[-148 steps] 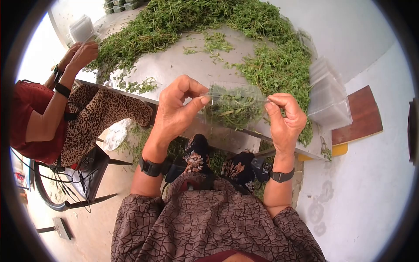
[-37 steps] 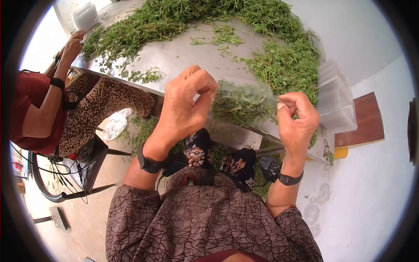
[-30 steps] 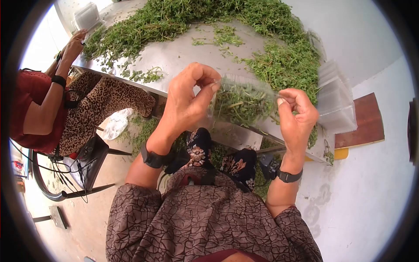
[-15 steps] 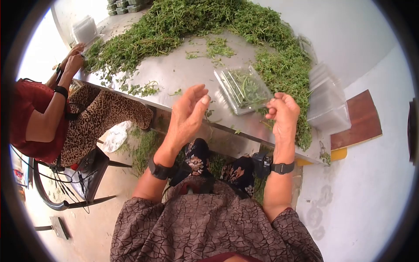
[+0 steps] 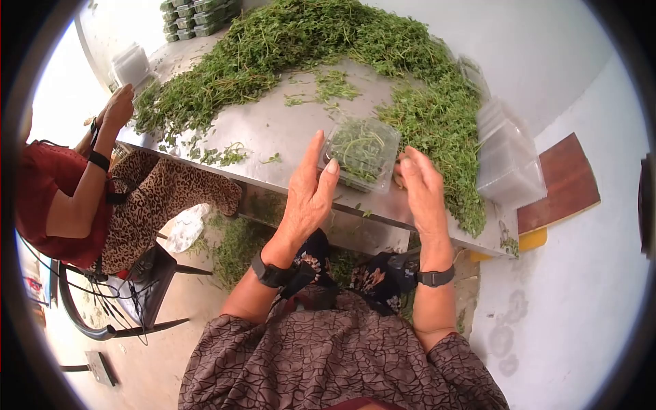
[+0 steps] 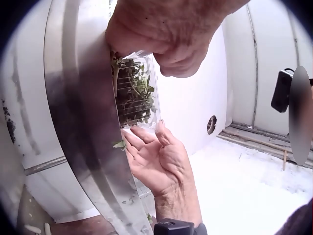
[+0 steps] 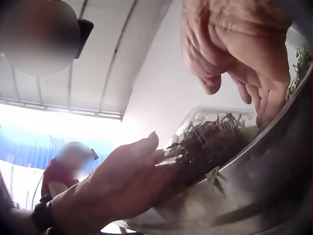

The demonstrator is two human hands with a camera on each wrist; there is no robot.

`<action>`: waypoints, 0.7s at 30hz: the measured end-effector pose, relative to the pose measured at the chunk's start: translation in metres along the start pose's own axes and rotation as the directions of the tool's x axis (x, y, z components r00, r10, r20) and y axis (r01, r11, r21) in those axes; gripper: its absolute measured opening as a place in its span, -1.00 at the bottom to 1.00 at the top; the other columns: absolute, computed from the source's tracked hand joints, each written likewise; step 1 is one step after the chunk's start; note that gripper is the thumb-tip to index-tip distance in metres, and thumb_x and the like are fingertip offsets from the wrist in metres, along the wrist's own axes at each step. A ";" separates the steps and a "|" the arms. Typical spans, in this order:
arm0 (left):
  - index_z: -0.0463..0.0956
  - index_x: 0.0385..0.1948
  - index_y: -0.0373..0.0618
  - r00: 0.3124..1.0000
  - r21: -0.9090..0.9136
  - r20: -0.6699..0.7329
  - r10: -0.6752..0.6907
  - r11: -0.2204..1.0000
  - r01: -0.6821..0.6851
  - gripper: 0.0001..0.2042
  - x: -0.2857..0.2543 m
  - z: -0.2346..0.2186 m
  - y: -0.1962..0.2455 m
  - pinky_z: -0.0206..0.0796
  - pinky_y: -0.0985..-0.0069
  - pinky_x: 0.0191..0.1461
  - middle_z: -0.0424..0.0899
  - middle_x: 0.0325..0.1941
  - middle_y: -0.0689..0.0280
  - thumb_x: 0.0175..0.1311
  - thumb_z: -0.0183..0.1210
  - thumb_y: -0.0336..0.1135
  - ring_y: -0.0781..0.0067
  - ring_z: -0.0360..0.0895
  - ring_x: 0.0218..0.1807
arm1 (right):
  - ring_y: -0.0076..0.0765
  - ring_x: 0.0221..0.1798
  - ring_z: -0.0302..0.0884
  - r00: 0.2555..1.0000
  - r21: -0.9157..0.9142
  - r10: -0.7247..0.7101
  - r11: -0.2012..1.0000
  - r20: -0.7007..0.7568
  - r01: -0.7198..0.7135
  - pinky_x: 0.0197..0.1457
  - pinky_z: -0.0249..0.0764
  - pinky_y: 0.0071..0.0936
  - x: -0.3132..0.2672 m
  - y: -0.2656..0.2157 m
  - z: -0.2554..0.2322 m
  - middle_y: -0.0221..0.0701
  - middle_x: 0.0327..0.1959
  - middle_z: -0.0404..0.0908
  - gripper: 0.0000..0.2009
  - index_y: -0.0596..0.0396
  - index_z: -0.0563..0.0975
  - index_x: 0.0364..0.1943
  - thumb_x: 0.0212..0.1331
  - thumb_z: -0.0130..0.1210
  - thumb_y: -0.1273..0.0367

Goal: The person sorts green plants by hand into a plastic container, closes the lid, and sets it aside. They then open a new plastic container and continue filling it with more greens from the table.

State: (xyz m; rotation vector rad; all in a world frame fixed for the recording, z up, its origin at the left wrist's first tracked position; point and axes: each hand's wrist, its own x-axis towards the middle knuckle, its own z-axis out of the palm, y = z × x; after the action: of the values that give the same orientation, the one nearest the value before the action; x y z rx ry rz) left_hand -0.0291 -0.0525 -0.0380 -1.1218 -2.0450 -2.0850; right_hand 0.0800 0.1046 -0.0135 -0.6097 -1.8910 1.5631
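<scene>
A clear plastic clamshell box [image 5: 361, 152] of leafy green sprigs lies on the metal table [image 5: 260, 119], close to its front edge. Along the box's left side is my left hand [image 5: 311, 195], fingers straight and thumb toward the near corner. My right hand [image 5: 425, 198] is at the right side, its fingers loosely bent beside the box wall. In the left wrist view, the right hand [image 6: 164, 164] shows its palm, with fingertips near the box's end. The right wrist view has the left hand [image 7: 115, 183] against the box [image 7: 210, 134], its fingers partly hidden.
Heaped greens [image 5: 307, 34] curve around the back and right of the table. Nested clear boxes [image 5: 509, 157] stand at the right, and filled boxes [image 5: 198, 17] are stacked at the back left. A person in a red top [image 5: 75, 205] works at the left.
Both hands pinched the raised box's edges earlier. It came down on the table, the left hand let go first, then the right. The box now lies farther left, turned, between both hands.
</scene>
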 end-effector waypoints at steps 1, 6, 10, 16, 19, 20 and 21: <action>0.15 0.24 -0.37 1.000 0.003 0.009 0.000 1.000 0.000 -0.48 0.000 0.001 -0.002 0.26 0.39 0.13 0.45 0.08 -0.13 0.35 -0.03 -0.21 0.16 0.47 0.02 | -0.26 0.09 0.43 0.998 -0.037 -0.061 0.997 0.031 0.062 0.11 0.38 -0.40 -0.001 0.004 0.003 -0.05 0.07 0.42 -0.49 0.35 0.29 0.16 0.31 -0.04 0.18; 0.15 0.26 -0.30 0.990 0.254 0.059 0.128 0.957 -0.138 -0.50 -0.001 0.005 -0.013 0.28 0.40 0.04 0.48 0.03 0.02 0.35 -0.04 -0.23 0.31 0.45 -0.10 | -0.04 0.37 0.14 0.973 -0.213 -0.221 0.950 0.069 0.230 0.36 0.13 -0.35 -0.005 0.015 0.022 0.10 0.32 0.13 -0.33 0.38 0.05 0.30 0.35 -0.17 0.06; 0.17 0.25 -0.31 0.995 0.274 0.090 0.038 0.960 -0.061 -0.50 -0.002 0.004 -0.011 0.32 0.43 -0.08 0.52 -0.15 0.10 0.34 -0.01 -0.23 0.39 0.45 -0.22 | -0.05 0.38 0.13 0.975 -0.172 -0.209 0.960 0.074 0.219 0.37 0.11 -0.32 -0.010 0.013 0.025 0.10 0.32 0.13 -0.30 0.38 0.05 0.30 0.35 -0.19 0.01; 0.18 0.25 -0.30 0.995 0.234 0.059 0.079 0.968 -0.090 -0.51 0.000 0.007 -0.013 0.28 0.43 0.08 0.48 0.06 0.03 0.37 -0.06 -0.22 0.30 0.46 0.00 | -0.07 0.41 0.07 0.988 -0.154 -0.141 0.977 0.063 0.149 0.39 0.09 -0.36 -0.004 0.029 0.027 0.04 0.35 0.10 -0.30 0.35 0.03 0.32 0.35 -0.24 -0.01; 0.18 0.22 -0.36 0.997 0.032 0.039 -0.069 0.997 0.068 -0.53 0.001 0.002 0.002 0.12 0.36 0.30 0.34 0.23 -0.11 0.37 -0.08 -0.25 0.10 0.29 0.29 | -0.08 0.41 0.06 0.988 -0.139 -0.146 0.978 0.058 0.153 0.39 0.08 -0.36 -0.004 0.031 0.026 0.03 0.35 0.10 -0.31 0.34 0.03 0.32 0.35 -0.24 0.00; 0.16 0.24 -0.33 0.992 -0.066 0.003 -0.124 0.990 0.124 -0.53 -0.001 0.004 0.006 0.09 0.38 0.31 0.32 0.25 -0.07 0.40 -0.14 -0.23 0.14 0.26 0.31 | -0.08 0.41 0.06 0.988 -0.131 -0.144 0.980 0.056 0.151 0.39 0.08 -0.36 -0.003 0.031 0.026 0.03 0.35 0.10 -0.31 0.33 0.04 0.32 0.36 -0.24 0.00; 0.16 0.24 -0.33 0.992 -0.061 0.007 -0.127 0.990 0.127 -0.53 -0.001 0.003 0.004 0.09 0.38 0.31 0.32 0.25 -0.07 0.40 -0.14 -0.23 0.14 0.26 0.31 | -0.08 0.41 0.06 0.988 -0.122 -0.142 0.982 0.053 0.147 0.39 0.08 -0.36 -0.003 0.032 0.026 0.02 0.35 0.10 -0.31 0.33 0.04 0.32 0.36 -0.24 0.00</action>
State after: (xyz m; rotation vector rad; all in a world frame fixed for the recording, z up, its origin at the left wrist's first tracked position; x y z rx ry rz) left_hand -0.0252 -0.0503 -0.0354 -1.0289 -2.1211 -2.2186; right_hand 0.0633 0.0907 -0.0484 -0.4825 -2.0313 1.3842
